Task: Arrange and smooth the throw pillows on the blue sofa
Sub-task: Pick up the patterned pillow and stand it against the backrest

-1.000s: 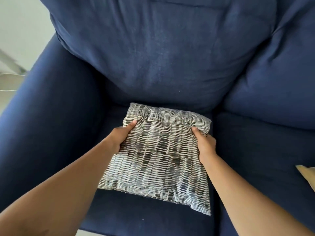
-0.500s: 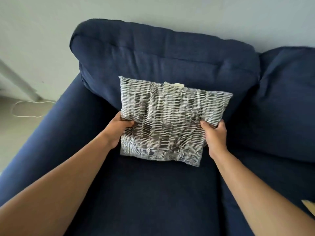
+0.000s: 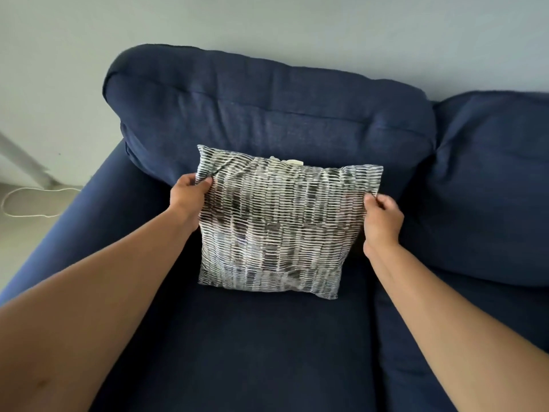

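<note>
A grey, black and white patterned throw pillow (image 3: 279,227) stands upright on the blue sofa's seat (image 3: 237,352), leaning against the left back cushion (image 3: 267,114). A small white tag shows at its top edge. My left hand (image 3: 190,197) pinches the pillow's upper left corner. My right hand (image 3: 381,221) pinches the fabric just below the upper right corner. Both forearms reach in from the bottom of the view.
A second blue back cushion (image 3: 490,179) fills the right side. The sofa's left armrest (image 3: 74,227) runs along the left. Beyond it lie pale floor, a white cord (image 3: 29,203) and a slanted grey pole (image 3: 20,162). A plain wall rises behind.
The pillow went from lying flat on the seat to standing against the back cushion. My hands slid from its sides up to the top corners.
</note>
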The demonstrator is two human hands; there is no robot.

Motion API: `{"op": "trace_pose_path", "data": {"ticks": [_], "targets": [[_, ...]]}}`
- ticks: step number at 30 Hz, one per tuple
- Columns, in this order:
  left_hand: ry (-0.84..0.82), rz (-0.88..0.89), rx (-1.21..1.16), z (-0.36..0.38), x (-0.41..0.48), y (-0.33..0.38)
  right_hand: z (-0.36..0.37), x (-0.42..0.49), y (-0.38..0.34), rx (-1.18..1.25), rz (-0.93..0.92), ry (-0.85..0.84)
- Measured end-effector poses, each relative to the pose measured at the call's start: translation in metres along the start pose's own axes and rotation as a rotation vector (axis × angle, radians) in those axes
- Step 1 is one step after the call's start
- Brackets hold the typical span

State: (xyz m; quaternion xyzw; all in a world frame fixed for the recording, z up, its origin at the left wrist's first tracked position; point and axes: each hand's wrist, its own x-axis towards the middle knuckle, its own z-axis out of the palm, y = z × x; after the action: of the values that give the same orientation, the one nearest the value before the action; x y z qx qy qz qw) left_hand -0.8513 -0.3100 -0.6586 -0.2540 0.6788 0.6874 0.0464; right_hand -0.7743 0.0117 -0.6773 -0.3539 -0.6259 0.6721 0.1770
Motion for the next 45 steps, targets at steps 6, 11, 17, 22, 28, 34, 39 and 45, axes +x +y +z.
{"op": "trace_pose_path", "data": {"ticks": [6,11,17,22,28,34,39,45], "targets": [[0.082,0.015,0.032,0.006,0.008,-0.002,-0.001,0.023,-0.006,-0.127,-0.001,0.047],[0.139,0.05,0.09,0.012,0.013,0.0,0.004,0.029,-0.009,-0.185,-0.042,0.071],[0.115,-0.02,0.14,0.007,0.009,-0.005,-0.002,0.024,0.002,-0.249,-0.012,0.051],[0.1,0.06,0.09,0.013,-0.008,0.004,-0.003,0.012,-0.004,-0.221,0.02,0.035],[0.058,0.188,0.275,0.021,-0.058,0.012,-0.022,-0.022,-0.021,-0.182,0.057,0.036],[-0.084,0.095,0.37,0.052,-0.14,-0.007,-0.088,-0.073,-0.038,-0.15,0.139,0.082],[-0.264,0.054,0.477,0.101,-0.219,-0.031,-0.18,-0.108,-0.042,-0.124,0.199,0.18],[-0.519,0.053,0.543,0.179,-0.305,-0.068,-0.323,-0.122,-0.024,-0.209,0.232,0.348]]}}
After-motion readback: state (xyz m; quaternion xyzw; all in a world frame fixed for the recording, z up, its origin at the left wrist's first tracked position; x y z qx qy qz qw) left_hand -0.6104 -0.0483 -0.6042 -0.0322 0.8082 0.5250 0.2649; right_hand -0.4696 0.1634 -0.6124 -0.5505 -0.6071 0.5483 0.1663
